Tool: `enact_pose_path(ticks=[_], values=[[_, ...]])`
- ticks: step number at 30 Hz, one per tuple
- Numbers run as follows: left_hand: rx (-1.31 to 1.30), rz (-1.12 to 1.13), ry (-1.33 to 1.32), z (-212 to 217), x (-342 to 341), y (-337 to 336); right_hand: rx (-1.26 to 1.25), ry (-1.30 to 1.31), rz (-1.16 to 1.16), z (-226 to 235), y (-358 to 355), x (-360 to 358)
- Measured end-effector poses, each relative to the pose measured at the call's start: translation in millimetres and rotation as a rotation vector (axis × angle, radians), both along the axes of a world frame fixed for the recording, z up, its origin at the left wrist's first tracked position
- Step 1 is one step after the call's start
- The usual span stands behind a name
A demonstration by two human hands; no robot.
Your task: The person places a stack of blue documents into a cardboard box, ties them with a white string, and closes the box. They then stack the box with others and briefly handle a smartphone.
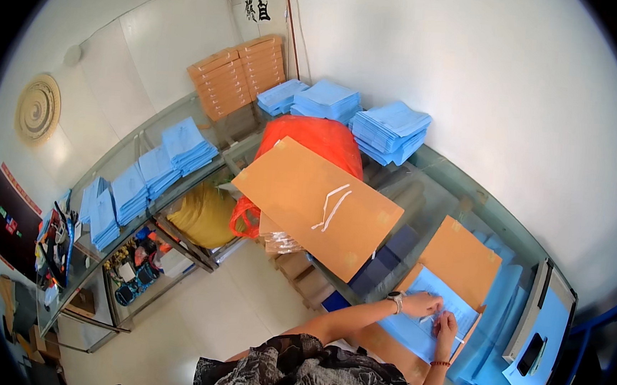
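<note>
A glass table (466,186) is set along a white wall (474,68), with stacks of blue sheets (391,130) and a large brown card (316,206) on it. A blue sheet (425,311) is pressed flat by the left hand (421,304); a thin white strip (430,317) is pinched by the right hand (447,324).

Too small to tell: white strip (430,317) pinched at the blue sheet (420,329); fingertips of both hands blurred, sheet's lower edge hidden behind forearms.
</note>
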State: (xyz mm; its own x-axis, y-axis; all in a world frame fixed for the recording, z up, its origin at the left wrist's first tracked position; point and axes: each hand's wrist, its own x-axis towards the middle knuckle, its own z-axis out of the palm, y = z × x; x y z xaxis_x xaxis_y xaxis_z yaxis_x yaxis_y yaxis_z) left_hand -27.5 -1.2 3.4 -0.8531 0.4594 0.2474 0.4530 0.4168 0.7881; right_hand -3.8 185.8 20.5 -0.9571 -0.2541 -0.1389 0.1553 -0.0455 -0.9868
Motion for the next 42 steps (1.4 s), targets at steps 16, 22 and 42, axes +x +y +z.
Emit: enact_pose_path(ticks=[16, 22, 42], values=[[0.286, -0.07, -0.352, 52.5, -11.0, -7.1, 0.457, 0.308, 0.176, -8.3, -2.2, -6.8], [0.141, -0.178, -0.283, 77.3, -10.0, 9.5, 0.459, 0.309, 0.185, -17.9, -4.1, -6.0], [-0.329, 0.082, 0.347, 55.4, 36.7, -27.5, 0.131, -0.066, 0.32, 2.8, 11.1, -24.1]])
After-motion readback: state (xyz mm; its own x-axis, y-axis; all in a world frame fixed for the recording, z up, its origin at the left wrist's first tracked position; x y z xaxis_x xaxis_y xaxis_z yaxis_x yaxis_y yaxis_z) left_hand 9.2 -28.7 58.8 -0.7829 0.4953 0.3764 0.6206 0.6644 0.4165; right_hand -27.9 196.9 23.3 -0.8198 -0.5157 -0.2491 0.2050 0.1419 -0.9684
